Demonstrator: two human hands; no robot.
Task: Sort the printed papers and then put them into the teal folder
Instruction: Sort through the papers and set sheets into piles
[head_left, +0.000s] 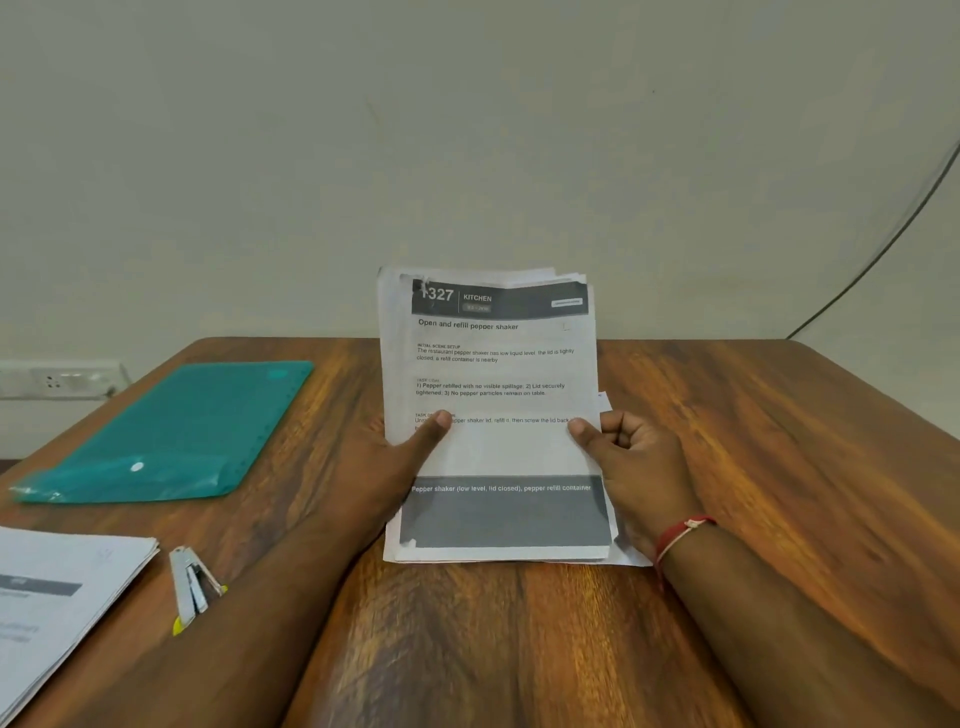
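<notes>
A person holds a stack of white printed papers (498, 374) in the middle of a brown wooden table (779, 467). The stack stands up on its bottom edge, which seems to rest on the table, and it leans a little away from the person. The top sheet has a dark band at the top with "327" and "KITCHEN" on it, and the words "Open and refill pepper shaker" below.

The left hand (384, 467) grips the left edge of the stack. Its thumb (436, 423) presses on the front of the top sheet, and the other fingers are hidden behind the papers. The right hand (628, 462) grips the right edge the same way, with its thumb (584, 431) on the front and its fingers curled at the side. A thin red thread (680, 535) is tied round the right wrist.

The flat teal plastic folder (176, 431) lies on the table, to the left of the stack and well apart from it. It is closed and no hand touches it.

Near the bottom left corner lies a second pile of white printed sheets (57, 587). Just beside it is a small silver stapler with yellow tips (189, 587).

A white wall socket (62, 379) sits on the wall at the left. A thin black cable (893, 234) runs down the wall at the right.
</notes>
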